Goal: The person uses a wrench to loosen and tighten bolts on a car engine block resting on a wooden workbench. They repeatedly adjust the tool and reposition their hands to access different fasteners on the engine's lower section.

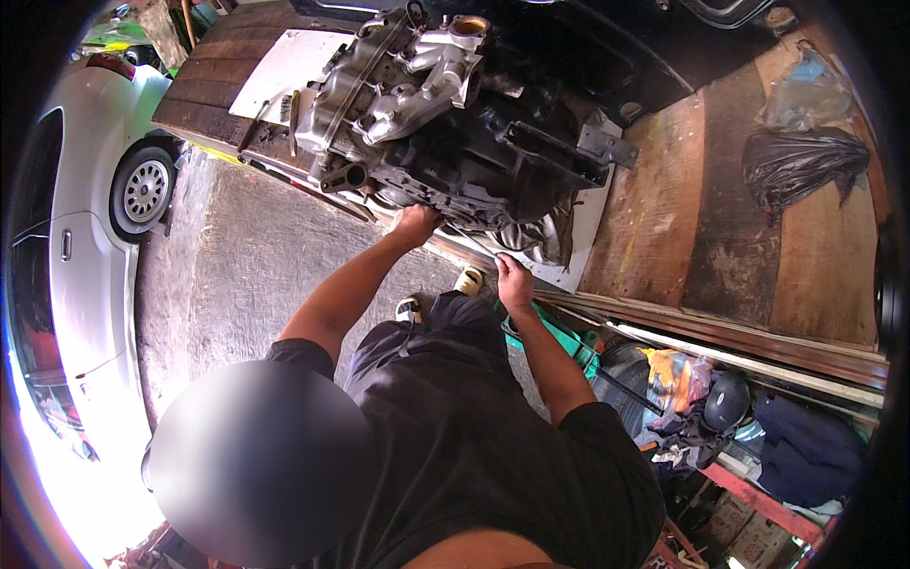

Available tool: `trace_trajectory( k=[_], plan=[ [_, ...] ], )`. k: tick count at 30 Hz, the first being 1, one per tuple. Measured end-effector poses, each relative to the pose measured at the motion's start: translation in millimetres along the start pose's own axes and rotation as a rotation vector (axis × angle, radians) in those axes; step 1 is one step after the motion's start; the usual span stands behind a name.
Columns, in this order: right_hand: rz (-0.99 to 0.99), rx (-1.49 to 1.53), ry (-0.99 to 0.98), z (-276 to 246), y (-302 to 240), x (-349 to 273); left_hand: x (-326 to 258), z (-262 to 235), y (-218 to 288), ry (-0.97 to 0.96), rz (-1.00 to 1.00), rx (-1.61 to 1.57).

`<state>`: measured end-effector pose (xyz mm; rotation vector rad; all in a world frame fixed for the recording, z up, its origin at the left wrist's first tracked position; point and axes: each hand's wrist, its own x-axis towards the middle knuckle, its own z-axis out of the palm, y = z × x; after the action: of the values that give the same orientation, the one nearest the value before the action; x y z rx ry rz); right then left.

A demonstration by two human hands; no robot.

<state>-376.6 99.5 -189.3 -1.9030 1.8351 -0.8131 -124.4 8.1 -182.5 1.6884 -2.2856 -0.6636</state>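
Note:
A car engine (445, 161) lies on the wooden bed, with silver metal castings on top and a dark, greasy block below. My left hand (415, 226) is closed against the engine's near lower edge; what its fingers hold is hidden. From beside it, a thin metal bar (471, 237), like a wrench handle, slants toward my right hand (514, 275), whose fingers are closed on its outer end. Just beyond the bar, a crumpled grey cloth (542, 239) sits under the engine's near side.
A brush (286, 109) and long hand tools lie left of the engine near a white sheet (284, 71). Black plastic bags (806, 161) rest on planks at right. Below the bed's edge are a green crate (555, 337) and a helmet (727, 402). A silver car (90, 228) stands left.

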Motion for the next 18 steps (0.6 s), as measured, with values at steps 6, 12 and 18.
trace_trajectory(
  k=[6,12,18],
  plan=[
    [0.042,-0.057,-0.005,6,8,4,-1,-8,4,-0.092,-0.087,-0.184],
    [-0.054,0.01,0.036,-15,-2,14,4,-14,-5,-0.195,-0.107,-0.378],
    [-0.163,0.112,0.03,-40,-31,24,6,3,-22,-0.114,-0.183,-0.526]
  ],
)
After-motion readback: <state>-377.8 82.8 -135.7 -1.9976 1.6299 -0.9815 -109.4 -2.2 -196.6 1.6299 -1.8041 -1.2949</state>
